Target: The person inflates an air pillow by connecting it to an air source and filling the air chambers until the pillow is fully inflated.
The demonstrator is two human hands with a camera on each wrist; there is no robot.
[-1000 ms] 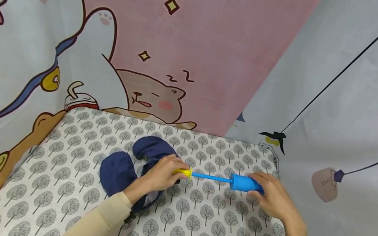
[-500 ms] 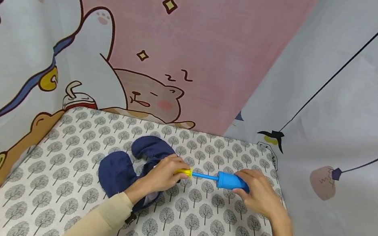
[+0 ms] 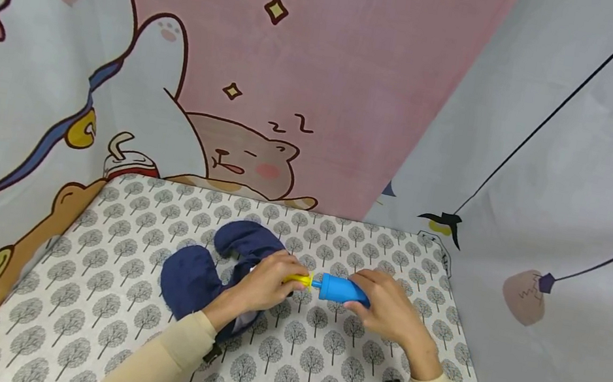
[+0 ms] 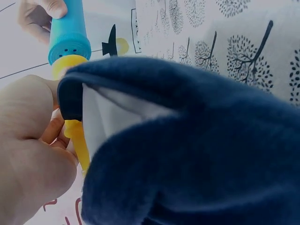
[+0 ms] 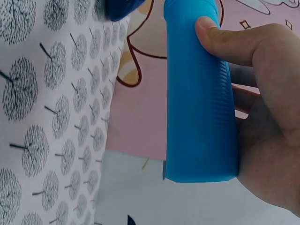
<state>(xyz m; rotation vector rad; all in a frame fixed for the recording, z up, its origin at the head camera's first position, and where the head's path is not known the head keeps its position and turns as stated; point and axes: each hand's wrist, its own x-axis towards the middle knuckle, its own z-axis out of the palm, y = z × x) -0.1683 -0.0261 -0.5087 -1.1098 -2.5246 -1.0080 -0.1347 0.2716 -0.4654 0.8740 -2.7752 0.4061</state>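
Observation:
A hand air pump lies level between my hands, with a blue barrel (image 3: 335,289) and a yellow nozzle piece (image 3: 299,278). My right hand (image 3: 385,303) grips the barrel; in the right wrist view its thumb lies along the ribbed blue side. My left hand (image 3: 268,280) holds the yellow piece, whose tapered tip (image 4: 80,147) shows below the fingers in the left wrist view. Only a short bit of blue rod (image 3: 317,284) shows between barrel and yellow piece. Beside and under the left hand is a navy, U-shaped neck pillow (image 3: 188,276), its edge overlapping the nozzle in the left wrist view.
The table (image 3: 308,376) wears a white cloth printed with grey trees. Cartoon-printed curtains stand behind it and at both sides, the pink one (image 3: 353,79) at the back and a whitish one (image 3: 584,160) on the right.
My right hand has moved steadily left with the blue barrel, sliding it along the rod up close to the yellow piece. The left hand and the pillow stay in place.

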